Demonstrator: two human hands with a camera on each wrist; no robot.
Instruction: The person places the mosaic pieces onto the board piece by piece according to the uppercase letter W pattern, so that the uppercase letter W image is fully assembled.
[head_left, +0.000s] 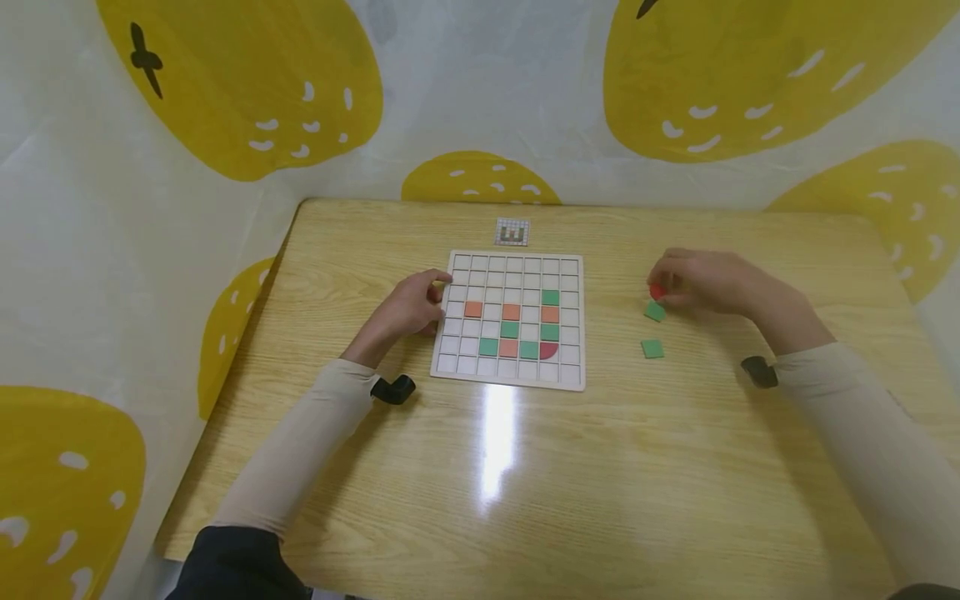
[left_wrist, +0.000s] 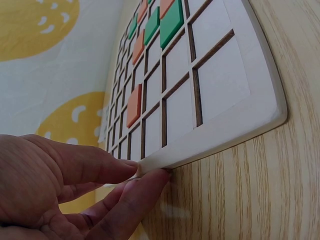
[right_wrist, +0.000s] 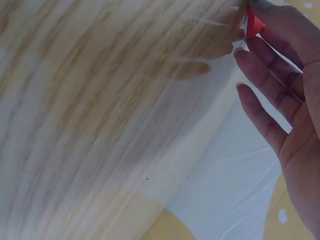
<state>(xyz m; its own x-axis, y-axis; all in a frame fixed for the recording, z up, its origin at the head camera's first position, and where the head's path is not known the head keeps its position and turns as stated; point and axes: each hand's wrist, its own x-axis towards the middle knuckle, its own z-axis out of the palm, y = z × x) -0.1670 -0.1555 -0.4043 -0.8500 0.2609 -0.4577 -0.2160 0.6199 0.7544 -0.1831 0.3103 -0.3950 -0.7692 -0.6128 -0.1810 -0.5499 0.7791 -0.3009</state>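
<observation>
A white square grid board (head_left: pixel 467 364) lies flat on the table, with several green tiles (head_left: pixel 551 297) and orange tiles (head_left: pixel 473 309) set in its cells. One red tile with a rounded corner (head_left: pixel 549 351) sits low on its right side. At the board's left edge, my left hand (head_left: pixel 408 305) pinches the rim between thumb and fingers, as the left wrist view shows closely. To the right of the board, my right hand (head_left: pixel 705 279) pinches a red tile (right_wrist: pixel 254 24), mostly covered by the fingers. Just below that hand lies a green tile (head_left: pixel 655 311).
Another loose green tile (head_left: pixel 652 348) lies nearer the front. A small pattern card (head_left: pixel 512 232) is behind the board. The wooden table (head_left: pixel 615 483) meets a hanging cloth with yellow shapes (head_left: pixel 480 92) at the back and left.
</observation>
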